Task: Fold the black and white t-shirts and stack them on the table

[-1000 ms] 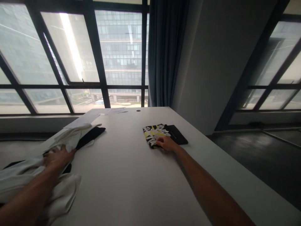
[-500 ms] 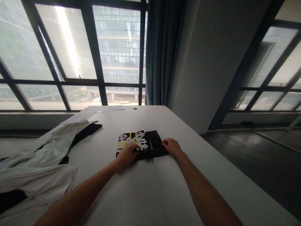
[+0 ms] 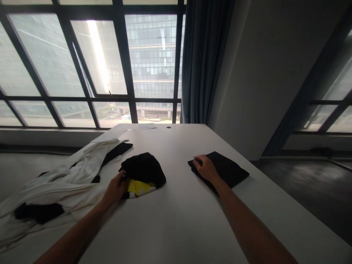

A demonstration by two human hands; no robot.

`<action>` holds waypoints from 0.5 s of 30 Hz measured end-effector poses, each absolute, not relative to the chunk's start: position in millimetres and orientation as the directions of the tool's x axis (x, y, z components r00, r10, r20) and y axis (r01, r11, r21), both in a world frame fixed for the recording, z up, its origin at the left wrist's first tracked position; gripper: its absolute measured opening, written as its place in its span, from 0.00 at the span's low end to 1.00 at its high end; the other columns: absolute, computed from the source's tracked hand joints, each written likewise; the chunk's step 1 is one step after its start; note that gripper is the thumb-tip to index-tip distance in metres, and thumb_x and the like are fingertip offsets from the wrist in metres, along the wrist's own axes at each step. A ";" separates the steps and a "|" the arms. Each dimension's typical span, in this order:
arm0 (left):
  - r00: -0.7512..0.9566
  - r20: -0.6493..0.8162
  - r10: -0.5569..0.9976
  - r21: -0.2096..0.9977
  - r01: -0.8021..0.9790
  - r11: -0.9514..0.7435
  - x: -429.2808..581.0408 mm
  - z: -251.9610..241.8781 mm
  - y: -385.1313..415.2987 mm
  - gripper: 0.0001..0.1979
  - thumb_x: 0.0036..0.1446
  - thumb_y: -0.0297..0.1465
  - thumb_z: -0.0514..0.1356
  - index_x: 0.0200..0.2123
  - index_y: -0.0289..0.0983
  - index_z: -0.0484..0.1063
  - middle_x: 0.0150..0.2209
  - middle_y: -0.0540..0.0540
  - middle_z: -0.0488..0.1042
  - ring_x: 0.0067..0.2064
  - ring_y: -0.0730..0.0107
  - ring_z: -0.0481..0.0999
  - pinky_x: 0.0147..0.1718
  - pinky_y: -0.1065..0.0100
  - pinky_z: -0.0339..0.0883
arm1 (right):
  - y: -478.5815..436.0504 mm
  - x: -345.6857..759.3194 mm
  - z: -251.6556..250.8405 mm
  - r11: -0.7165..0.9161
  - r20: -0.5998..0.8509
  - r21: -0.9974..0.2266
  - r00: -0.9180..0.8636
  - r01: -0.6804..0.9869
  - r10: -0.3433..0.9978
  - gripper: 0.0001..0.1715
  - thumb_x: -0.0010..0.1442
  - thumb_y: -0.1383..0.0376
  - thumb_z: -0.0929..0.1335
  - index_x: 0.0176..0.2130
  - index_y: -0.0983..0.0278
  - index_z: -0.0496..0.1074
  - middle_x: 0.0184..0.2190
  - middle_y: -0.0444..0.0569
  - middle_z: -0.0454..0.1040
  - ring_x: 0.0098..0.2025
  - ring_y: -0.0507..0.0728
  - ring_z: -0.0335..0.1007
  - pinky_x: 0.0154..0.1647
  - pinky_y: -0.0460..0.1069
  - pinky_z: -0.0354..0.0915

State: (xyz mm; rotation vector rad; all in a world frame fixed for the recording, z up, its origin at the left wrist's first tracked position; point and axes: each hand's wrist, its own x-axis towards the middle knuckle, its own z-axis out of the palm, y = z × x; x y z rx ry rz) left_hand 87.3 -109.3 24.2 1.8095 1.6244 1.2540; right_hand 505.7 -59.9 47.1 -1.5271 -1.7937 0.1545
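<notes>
My left hand [image 3: 117,187] is closed on the edge of a black garment with a yellow and white print [image 3: 141,175], which lies bunched on the white table [image 3: 176,220] left of centre. To the right, my right hand [image 3: 205,168] rests with its fingers flat on a folded black cloth [image 3: 222,170] near the table's right edge.
A heap of white and black clothes [image 3: 57,187] covers the table's left side. Sheets of paper [image 3: 121,131] lie at the far end by the big windows. A dark curtain [image 3: 202,62] hangs behind, and the floor drops away to the right.
The two folded pieces, together in the middle before, are now apart: my left hand has pulled the printed one left and it is bunched; my right hand slid the black one right.
</notes>
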 end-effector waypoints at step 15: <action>0.446 0.301 0.843 0.692 0.505 -0.515 99.0 48.9 -131.6 0.34 0.39 0.38 0.71 0.52 0.39 0.71 0.43 0.45 0.75 0.43 0.58 0.73 0.46 0.59 0.69 | -119.2 388.0 50.2 0.726 0.277 -0.417 -0.684 0.546 0.674 0.23 0.46 0.79 0.66 0.40 0.62 0.77 0.42 0.50 0.75 0.45 0.59 0.70 0.48 0.53 0.66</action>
